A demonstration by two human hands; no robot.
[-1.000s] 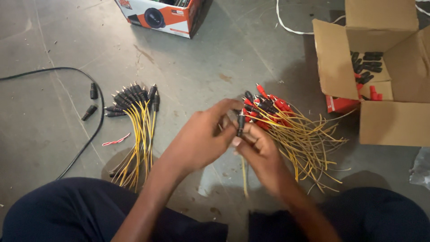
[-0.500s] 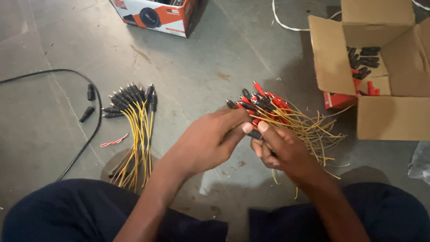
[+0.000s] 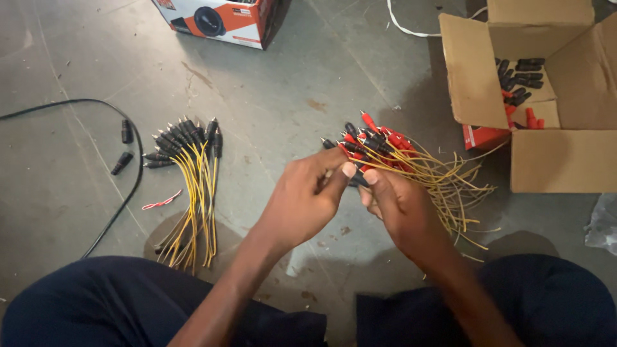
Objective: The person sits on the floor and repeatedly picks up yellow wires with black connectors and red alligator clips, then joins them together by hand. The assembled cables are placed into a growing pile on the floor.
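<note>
a: what's in the boxes?

b: open brown cardboard box (image 3: 553, 154) at the floor's right edge, flaps up. inside: black plug shells (image 3: 519, 76) in a heap, a few red plug shells (image 3: 531, 119) below them. a small red carton (image 3: 483, 136) sits tucked against its lower left corner. second box, printed cardboard w/ a round speaker pic (image 3: 222, 19), at the top edge, cut off by the frame; can't see inside.

a: hands?

b: both meet mid-floor, above the grey concrete floor (image 3: 289, 83). left hand (image 3: 302, 202) has thumb + fingers pinched narrow on a black plug end (image 3: 357, 181) of the loose wire bunch (image 3: 411, 164). right hand (image 3: 398, 209) is curled around that same bunch from below, holding it. bunch fans out to the right: thin yellow leads, stiff, kinked, w/ red + black plug tips pointing up-left.

a: other stuff nearby?

b: sorted wire bundle (image 3: 189, 186) lies flat on the floor, left of the hands, well apart: yellow leads laid parallel, black plugs all at the top. red-white twist tie (image 3: 162, 200) just beside it. two loose black connectors (image 3: 125, 146) + a black cable (image 3: 96, 128) curving near the left edge. white cable (image 3: 411, 26) at the top. crinkly clear plastic (image 3: 604, 225) at the right edge. dark blue trouser knees (image 3: 128, 302) along the bottom edge.
</note>
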